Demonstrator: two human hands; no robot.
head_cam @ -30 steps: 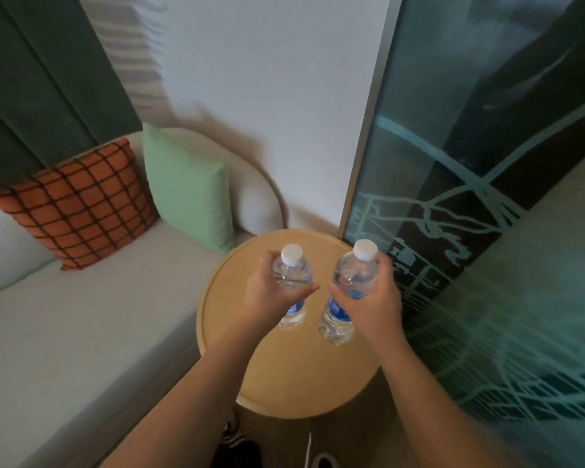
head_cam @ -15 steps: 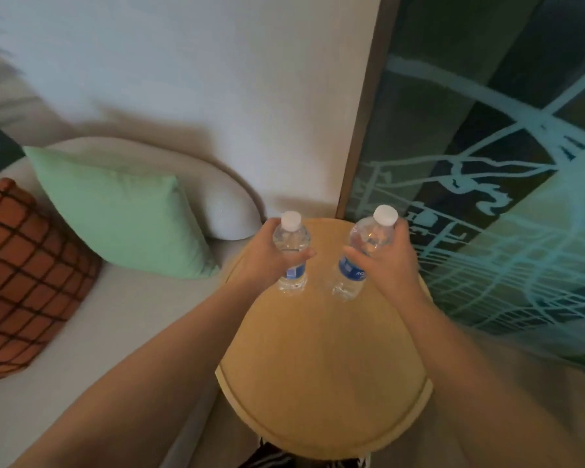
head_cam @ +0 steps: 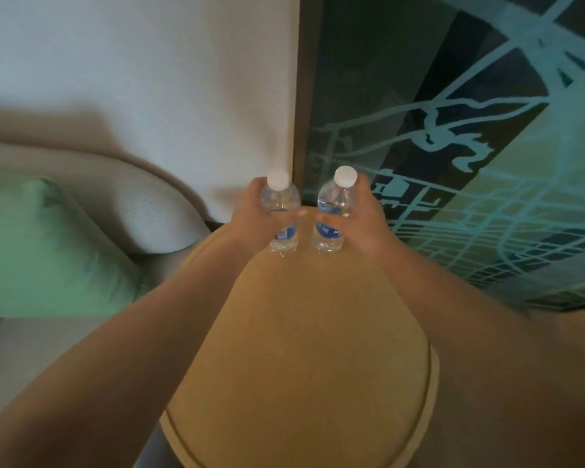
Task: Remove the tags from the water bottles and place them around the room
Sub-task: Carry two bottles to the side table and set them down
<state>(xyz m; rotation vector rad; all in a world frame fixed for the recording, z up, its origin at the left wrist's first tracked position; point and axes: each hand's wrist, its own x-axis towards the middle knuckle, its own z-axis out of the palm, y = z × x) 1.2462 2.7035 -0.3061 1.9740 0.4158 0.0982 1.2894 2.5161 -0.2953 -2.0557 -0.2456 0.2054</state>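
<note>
Gripping one bottle in each hand, left hand point(head_cam: 255, 216) and right hand point(head_cam: 360, 219), you set both upright on the round table point(head_cam: 301, 349); no tags show, release remains.

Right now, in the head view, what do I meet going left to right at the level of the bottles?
Green cushion → left hand → left bottle → right bottle → right hand → patterned glass panel.

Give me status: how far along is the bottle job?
Looks done: no tags visible on either bottle. In hand: left hand grips the left water bottle, right hand the right water bottle, both upright at the far edge of the round wooden table. Left: let go; whether they touch down is unclear.
</note>
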